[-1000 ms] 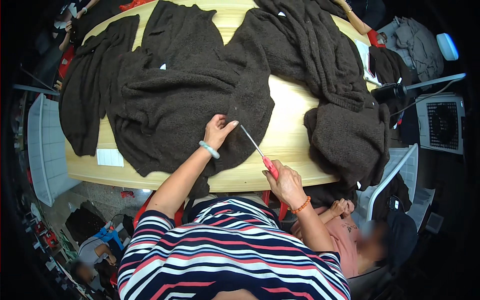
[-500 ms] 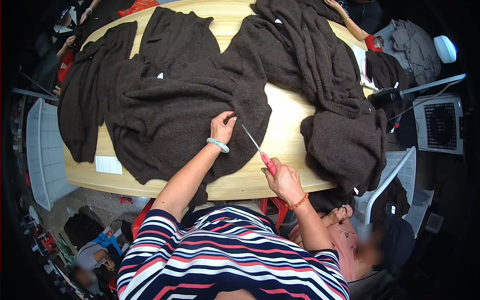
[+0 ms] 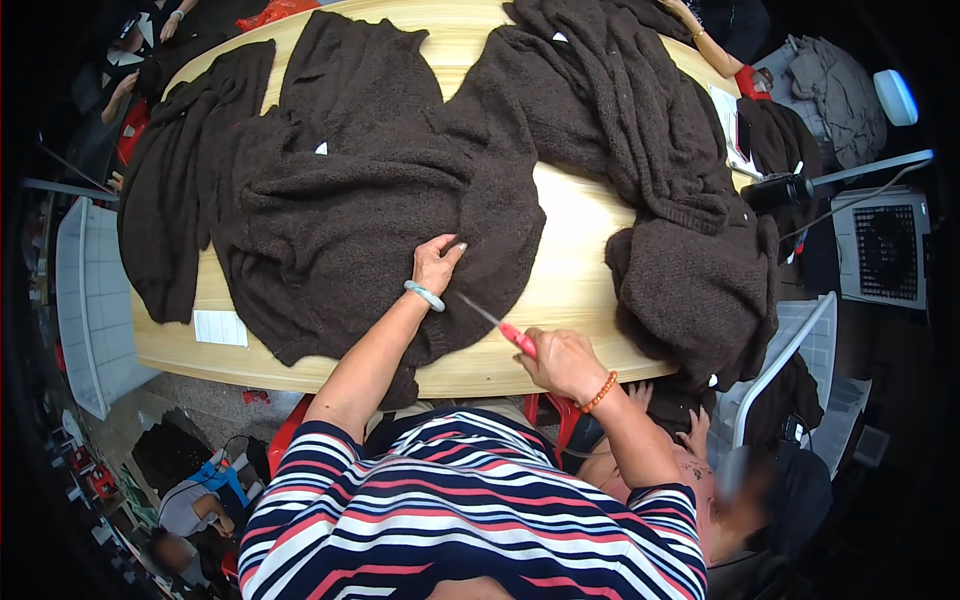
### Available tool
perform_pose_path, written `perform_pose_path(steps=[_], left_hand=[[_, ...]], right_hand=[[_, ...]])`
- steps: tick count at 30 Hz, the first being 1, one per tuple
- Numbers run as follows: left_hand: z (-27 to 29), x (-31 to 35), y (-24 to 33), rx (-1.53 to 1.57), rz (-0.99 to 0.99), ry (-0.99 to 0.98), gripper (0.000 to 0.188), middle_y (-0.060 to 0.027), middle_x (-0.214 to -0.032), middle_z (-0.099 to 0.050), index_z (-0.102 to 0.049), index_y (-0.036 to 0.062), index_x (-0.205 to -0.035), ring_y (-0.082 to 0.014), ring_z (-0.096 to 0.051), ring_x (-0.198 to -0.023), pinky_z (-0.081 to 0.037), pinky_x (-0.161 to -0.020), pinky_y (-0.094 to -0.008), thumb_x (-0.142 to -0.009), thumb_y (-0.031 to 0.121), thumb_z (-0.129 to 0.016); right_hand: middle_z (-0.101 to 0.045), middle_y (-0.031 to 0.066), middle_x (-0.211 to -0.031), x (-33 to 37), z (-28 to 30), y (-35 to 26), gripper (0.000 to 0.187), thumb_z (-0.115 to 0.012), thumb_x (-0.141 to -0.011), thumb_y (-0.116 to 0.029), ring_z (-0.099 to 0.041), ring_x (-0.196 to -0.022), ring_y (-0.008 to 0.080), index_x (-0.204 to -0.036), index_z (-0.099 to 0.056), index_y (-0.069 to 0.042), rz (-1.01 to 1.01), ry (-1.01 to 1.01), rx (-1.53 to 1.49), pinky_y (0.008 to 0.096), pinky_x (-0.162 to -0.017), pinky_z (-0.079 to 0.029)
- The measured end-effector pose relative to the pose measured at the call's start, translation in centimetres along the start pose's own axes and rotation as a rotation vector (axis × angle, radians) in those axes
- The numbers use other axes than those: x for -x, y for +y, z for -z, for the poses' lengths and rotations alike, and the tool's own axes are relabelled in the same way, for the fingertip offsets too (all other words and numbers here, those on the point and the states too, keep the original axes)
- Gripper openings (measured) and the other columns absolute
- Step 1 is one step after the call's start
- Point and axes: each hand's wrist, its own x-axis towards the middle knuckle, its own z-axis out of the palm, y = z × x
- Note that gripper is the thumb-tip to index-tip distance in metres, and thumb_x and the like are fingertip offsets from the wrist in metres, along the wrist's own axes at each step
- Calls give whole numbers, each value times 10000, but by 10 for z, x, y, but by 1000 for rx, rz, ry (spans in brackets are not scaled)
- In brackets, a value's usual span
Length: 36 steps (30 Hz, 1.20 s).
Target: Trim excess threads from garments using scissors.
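A dark brown knitted sweater (image 3: 330, 220) lies spread on the light wooden table in front of me. My left hand (image 3: 434, 262), with a pale bangle at its wrist, is closed in a pinch on the knit right of the sweater's middle. In my right hand (image 3: 566, 362), just off the table's near edge, is a tool with a pink handle (image 3: 518, 338) and a thin metal shaft. The shaft slants up and left over the sweater, below my left fingers. It is blurred, and I cannot tell whether its tip touches the knit.
More brown knitwear (image 3: 695, 270) is heaped on the table's right side. A white paper slip (image 3: 220, 328) lies at the near left edge. White plastic crates (image 3: 90, 300) flank the table. A seated person (image 3: 690, 455) is close by my right arm; other people's arms show at the far corners.
My left hand has shifted slightly down and left. The tool has swung left and lower, with its shaft flatter. The person at my right has parted their hands.
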Motion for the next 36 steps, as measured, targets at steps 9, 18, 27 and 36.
perform_pose_path(steps=[9, 18, 27, 36], left_hand=[[9, 19, 12, -95, -30, -70, 280, -55, -924, -699, -659, -76, -1055, -94, -602, -827, -487, -757, -243, -855, 119, -688], [25, 45, -7, -194, -139, -52, 285, -57, -629, -568, -650, -29, -907, -89, -415, -570, -391, -530, -309, -857, 247, -700], [55, 104, -9, -342, 11, -39, 394, -208, -1015, -689, -628, -70, -1065, -291, -669, -954, -505, -832, -348, -832, 238, -709], [58, 109, -5, -325, -111, -60, 383, -248, -936, -669, -638, -36, -999, -434, -622, -910, -500, -771, -442, -837, 307, -693]], right_hand=[[-648, 229, -705, 32, -10, -1, 252, -629, -866, -263, -660, -713, 403, -956, -605, -30, -122, 163, -119, 490, -676, -521], [-648, 227, -691, 48, -34, -21, 266, -611, -877, -284, -666, -696, 398, -964, -609, -33, -36, 6, -50, 481, -673, -529], [-645, 219, -676, 58, -36, -30, 260, -613, -870, -278, -663, -676, 393, -937, -614, -27, -78, 99, -28, 472, -642, -527], [-649, 223, -695, 52, -38, -26, 258, -608, -873, -278, -662, -679, 392, -935, -606, -28, -47, 93, -32, 485, -638, -518]])
